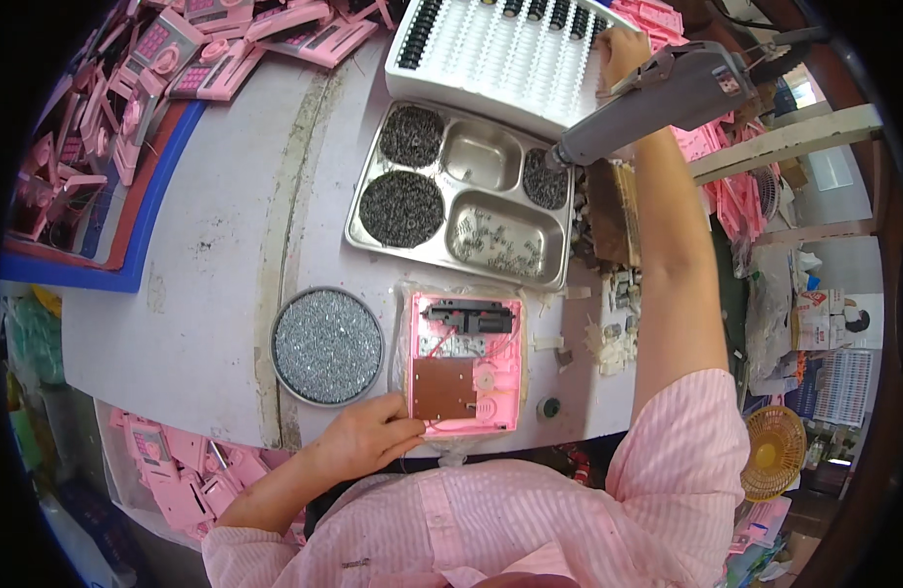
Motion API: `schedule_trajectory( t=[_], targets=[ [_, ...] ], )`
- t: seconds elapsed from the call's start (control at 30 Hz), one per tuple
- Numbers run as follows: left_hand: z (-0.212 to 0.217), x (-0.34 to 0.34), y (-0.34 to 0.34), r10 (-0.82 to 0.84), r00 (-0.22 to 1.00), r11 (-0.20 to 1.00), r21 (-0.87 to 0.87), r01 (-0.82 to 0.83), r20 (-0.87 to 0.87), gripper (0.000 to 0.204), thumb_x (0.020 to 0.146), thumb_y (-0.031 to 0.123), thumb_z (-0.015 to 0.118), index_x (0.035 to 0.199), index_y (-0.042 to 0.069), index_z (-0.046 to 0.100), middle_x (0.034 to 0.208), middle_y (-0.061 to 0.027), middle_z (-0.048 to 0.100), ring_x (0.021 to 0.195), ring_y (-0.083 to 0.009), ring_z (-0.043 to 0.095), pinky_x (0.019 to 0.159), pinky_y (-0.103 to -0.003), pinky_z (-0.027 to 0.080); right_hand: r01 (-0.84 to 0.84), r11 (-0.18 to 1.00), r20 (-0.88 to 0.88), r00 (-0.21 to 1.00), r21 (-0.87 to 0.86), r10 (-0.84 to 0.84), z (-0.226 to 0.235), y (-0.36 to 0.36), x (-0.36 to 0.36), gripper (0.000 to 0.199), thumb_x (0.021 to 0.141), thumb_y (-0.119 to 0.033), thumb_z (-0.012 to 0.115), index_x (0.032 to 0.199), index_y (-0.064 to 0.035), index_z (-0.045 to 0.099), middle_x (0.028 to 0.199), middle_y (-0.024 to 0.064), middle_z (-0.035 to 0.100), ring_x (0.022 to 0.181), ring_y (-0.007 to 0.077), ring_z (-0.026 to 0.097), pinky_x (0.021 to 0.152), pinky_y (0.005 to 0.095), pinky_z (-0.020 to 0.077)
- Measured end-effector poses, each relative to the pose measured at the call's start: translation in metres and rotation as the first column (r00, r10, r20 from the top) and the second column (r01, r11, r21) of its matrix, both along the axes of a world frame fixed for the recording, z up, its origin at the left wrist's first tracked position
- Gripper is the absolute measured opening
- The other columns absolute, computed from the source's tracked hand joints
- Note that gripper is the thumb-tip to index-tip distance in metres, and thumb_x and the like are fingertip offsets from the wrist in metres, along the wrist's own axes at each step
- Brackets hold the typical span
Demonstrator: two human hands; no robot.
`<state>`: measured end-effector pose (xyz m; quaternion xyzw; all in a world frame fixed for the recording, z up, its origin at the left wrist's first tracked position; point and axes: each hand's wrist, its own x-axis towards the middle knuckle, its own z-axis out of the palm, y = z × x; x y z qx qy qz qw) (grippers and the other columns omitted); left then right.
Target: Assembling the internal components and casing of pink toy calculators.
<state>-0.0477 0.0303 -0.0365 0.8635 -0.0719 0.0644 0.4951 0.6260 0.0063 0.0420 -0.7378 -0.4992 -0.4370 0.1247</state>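
Note:
My left hand (pixel 366 437) is closed on the lower left corner of an open pink plastic casing (pixel 508 416). Inside the casing are a brown circuit board (pixel 443 384), a black mechanism (pixel 471 316) and thin wires. At the far right, my right hand (pixel 624 54) reaches to the right side of a white ridged tray (pixel 510 69) with rows of small black cylindrical parts. Its fingers are bent together and point down; what they hold, if anything, is hidden. A grey electric screwdriver (pixel 657 103) hangs in front of my right wrist.
A metal compartment tray (pixel 363 230) holds dark small parts and springs. Left of the casing stands a round dish (pixel 329 345) of tiny metal pieces. Pink casings fill a blue-rimmed bin (pixel 128 274) far left. A small dark green roll (pixel 548 407) lies near the table's front edge.

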Motion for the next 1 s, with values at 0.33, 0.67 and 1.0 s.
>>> schedule_trajectory(
  t=[0.33,0.67,1.0],
  targets=[
    [0.0,0.001,-0.008,0.07,0.997,0.998,0.002,-0.07,0.021,0.015,0.083,0.012,0.074,0.094,0.006,0.065,0.089,-0.0116,0.057,0.078,-0.0309,0.06,0.067,-0.041,0.05,0.099,0.99,-0.98,0.182,0.098,0.078,0.058,-0.209,-0.336,0.016,0.086,-0.011,0.072,0.099,-0.0029,0.068,0.084,0.0,0.065,0.081,0.0099,0.062,0.074,0.0249,0.0466],
    [0.004,-0.003,-0.013,0.127,0.991,0.991,0.032,-0.126,-0.034,0.017,0.08,0.002,0.077,0.094,0.003,0.067,0.084,-0.0091,0.053,0.074,-0.0249,0.057,0.065,-0.035,0.048,-0.301,0.935,-0.812,0.583,-0.188,0.025,-0.046,-0.206,-0.508,0.015,0.076,-0.007,0.072,0.089,-0.0081,0.065,0.08,0.0044,0.065,0.084,0.0262,0.058,0.077,0.0392,0.0421],
    [0.005,-0.003,-0.016,0.153,0.988,0.987,0.049,-0.151,-0.034,0.019,0.079,0.001,0.077,0.095,0.002,0.067,0.085,-0.0095,0.055,0.075,-0.024,0.057,0.066,-0.034,0.047,-0.363,0.931,-0.786,0.565,0.037,0.251,-0.072,-0.21,-0.501,0.023,0.066,-0.01,0.083,0.08,-0.0083,0.066,0.088,0.0022,0.068,0.087,0.0249,0.056,0.077,0.0364,0.0442]
  ],
)
